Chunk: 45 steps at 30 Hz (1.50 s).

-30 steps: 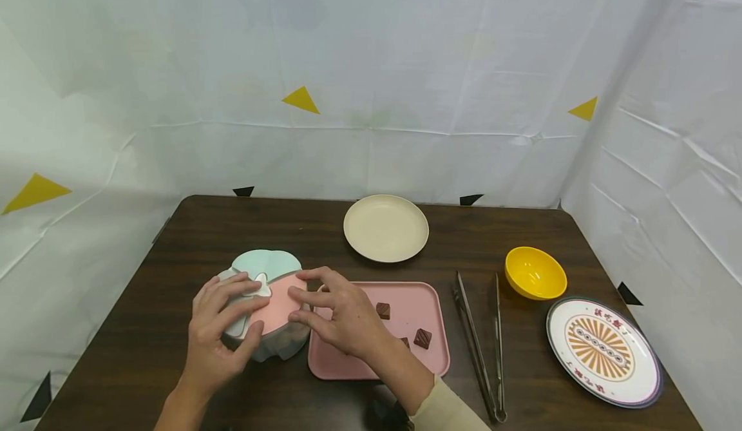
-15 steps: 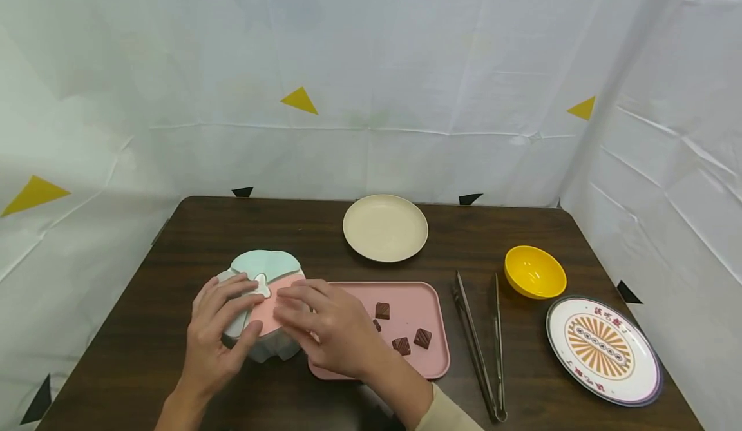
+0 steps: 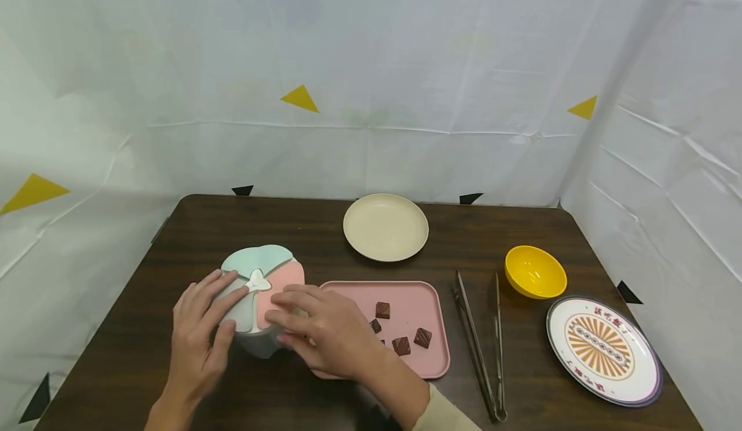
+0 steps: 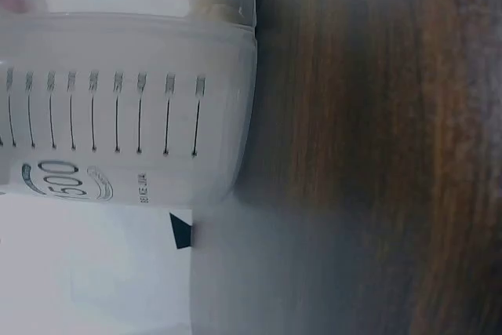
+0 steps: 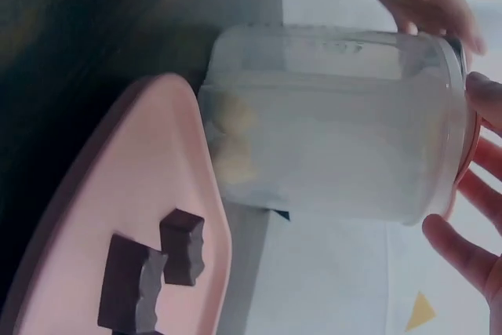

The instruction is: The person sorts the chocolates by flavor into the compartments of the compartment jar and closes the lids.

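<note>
A clear plastic storage canister (image 3: 263, 347) stands left of centre, its lid (image 3: 255, 260) split into mint, pink and grey sections round a white knob (image 3: 257, 281). Measuring lines mark its wall in the left wrist view. Pale round pieces (image 5: 235, 147) show through its base in the right wrist view. My left hand (image 3: 199, 328) rests fairly straight fingers on the grey section, thumb held apart. My right hand (image 3: 336, 328) grips the lid's pink side, fingers bent over the edge. A pink tray (image 3: 411, 296) beside the canister bears several chocolates (image 3: 422, 337), partly behind my right hand.
Metal tongs (image 3: 478, 347) lie spread right of the tray. Farther right are a yellow bowl (image 3: 534, 273) and a patterned white plate (image 3: 603, 347). A cream plate (image 3: 385, 228) sits near the back edge of the dark wooden table (image 3: 278, 221).
The canister's lid has turned counterclockwise and shifted slightly left. My left hand has moved left with it; my right hand has moved left onto the pink section, uncovering more chocolates.
</note>
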Available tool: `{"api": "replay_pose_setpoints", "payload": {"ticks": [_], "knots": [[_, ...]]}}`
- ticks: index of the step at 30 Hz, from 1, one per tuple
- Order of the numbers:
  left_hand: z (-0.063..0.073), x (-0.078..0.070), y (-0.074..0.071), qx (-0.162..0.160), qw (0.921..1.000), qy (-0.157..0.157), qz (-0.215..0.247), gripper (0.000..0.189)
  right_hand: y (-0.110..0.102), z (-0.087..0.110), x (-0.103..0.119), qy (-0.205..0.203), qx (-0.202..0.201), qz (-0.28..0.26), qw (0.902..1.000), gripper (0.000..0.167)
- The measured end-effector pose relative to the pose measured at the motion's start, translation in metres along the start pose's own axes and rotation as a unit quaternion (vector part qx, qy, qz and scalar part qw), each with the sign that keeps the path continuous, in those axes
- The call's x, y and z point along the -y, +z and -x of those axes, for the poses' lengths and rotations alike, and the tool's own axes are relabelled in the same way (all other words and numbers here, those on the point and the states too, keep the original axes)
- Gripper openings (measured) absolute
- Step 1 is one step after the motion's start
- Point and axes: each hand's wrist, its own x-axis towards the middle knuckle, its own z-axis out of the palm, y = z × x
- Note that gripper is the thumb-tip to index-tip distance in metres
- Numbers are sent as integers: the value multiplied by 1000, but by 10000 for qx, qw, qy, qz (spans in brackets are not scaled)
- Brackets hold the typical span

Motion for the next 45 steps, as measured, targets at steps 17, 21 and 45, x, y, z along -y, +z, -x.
{"api": "replay_pose_setpoints", "payload": {"ticks": [17,21,45], "knots": [[4,-11,-3,-94,9995,158,275,42,2,-4,3,-140,-438,263,9986,28],[7,-11,-2,-174,9997,119,-90,50,1,-4,0,-239,-376,531,9976,25],[0,-19,5,-83,9986,476,217,38,1,6,-20,161,-172,654,9976,36]]}}
